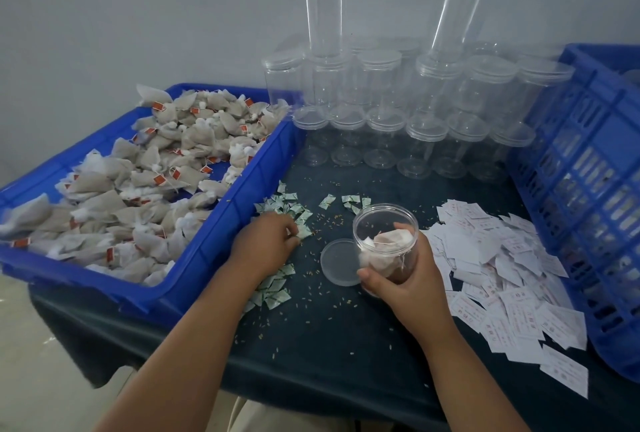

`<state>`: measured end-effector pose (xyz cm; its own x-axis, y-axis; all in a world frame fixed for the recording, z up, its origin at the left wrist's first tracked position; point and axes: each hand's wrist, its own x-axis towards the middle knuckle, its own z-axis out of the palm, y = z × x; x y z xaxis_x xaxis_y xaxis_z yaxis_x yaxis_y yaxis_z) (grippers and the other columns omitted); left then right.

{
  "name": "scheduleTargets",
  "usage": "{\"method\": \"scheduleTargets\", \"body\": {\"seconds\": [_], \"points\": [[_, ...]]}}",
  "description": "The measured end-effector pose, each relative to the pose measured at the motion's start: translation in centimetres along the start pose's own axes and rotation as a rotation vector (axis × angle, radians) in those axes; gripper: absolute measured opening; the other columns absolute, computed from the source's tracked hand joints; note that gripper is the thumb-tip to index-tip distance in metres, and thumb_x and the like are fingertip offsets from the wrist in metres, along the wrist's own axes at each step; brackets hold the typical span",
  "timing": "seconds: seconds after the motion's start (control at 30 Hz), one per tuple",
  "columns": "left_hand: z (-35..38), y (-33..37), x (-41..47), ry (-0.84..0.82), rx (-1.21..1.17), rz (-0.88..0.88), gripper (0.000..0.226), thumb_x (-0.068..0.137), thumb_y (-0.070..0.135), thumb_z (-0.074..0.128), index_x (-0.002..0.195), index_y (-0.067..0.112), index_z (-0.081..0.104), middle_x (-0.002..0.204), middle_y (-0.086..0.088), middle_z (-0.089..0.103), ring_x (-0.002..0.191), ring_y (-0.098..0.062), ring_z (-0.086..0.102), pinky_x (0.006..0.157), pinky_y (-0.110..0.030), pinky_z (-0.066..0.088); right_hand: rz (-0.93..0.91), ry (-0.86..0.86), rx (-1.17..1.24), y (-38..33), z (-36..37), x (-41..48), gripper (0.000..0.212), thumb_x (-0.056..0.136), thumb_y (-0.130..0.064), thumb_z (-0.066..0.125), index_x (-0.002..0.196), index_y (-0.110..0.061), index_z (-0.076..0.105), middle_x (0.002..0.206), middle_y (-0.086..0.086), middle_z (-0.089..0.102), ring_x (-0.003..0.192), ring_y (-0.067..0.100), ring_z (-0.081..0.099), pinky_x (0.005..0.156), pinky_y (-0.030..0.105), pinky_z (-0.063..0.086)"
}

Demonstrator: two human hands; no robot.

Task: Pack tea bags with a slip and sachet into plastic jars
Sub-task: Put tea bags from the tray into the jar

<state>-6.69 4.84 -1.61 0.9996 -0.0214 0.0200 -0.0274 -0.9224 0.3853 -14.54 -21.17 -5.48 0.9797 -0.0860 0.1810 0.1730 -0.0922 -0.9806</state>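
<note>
With tea bags already in the jar [385, 241] gripped by the right hand [401, 279], the left hand [268, 241] pinches a sachet [304, 232] on the table, seemingly to drop in next.

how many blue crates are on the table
2. One blue crate of tea bags sits at the left; the other, a slatted crate, stands tilted at the right edge, partly cut off.
</note>
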Motion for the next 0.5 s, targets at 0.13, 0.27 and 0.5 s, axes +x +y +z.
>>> {"method": "scheduleTargets", "body": {"seconds": [0.13, 0.27, 0.5], "points": [[-0.3, 0.3, 0.4, 0.17, -0.173, 0.014, 0.02, 0.098, 0.026, 0.07, 0.084, 0.032, 0.057, 0.085, 0.014, 0.065, 0.078, -0.006, 0.064, 0.062, -0.027, 0.05, 0.003, 0.005, 0.002, 0.0, 0.1, 0.0, 0.092, 0.064, -0.053, 0.101, 0.142, -0.039, 0.053, 0.129, -0.004, 0.073, 0.116, 0.021, 0.075, 0.093, 0.059, 0.063], [-1.7, 1.6, 0.3, 0.136, -0.21, 0.044, 0.01, 0.101, 0.028, 0.067, 0.11, 0.027, 0.063, 0.09, 0.02, 0.064, 0.088, -0.005, 0.066, 0.079, -0.032, 0.058, 0.01, 0.017, 0.016, -0.2, 0.1, 0.0, 0.096, 0.061, -0.061, 0.1, 0.142, -0.038, 0.054, 0.128, -0.004, 0.073, 0.115, 0.021, 0.075, 0.092, 0.06, 0.064], [-5.3, 7.8, -2.7, 0.108, -0.649, 0.349, 0.01, 0.091, 0.04, 0.08, 0.1, 0.044, 0.077, 0.092, 0.025, 0.075, 0.085, 0.005, 0.069, 0.072, -0.006, 0.049, -0.036, 0.01, 0.01, -0.3, 0.2, 0.0, 0.09, 0.067, -0.044, 0.101, 0.143, -0.04, 0.052, 0.132, -0.005, 0.071, 0.121, 0.022, 0.072, 0.094, 0.055, 0.064]]}}
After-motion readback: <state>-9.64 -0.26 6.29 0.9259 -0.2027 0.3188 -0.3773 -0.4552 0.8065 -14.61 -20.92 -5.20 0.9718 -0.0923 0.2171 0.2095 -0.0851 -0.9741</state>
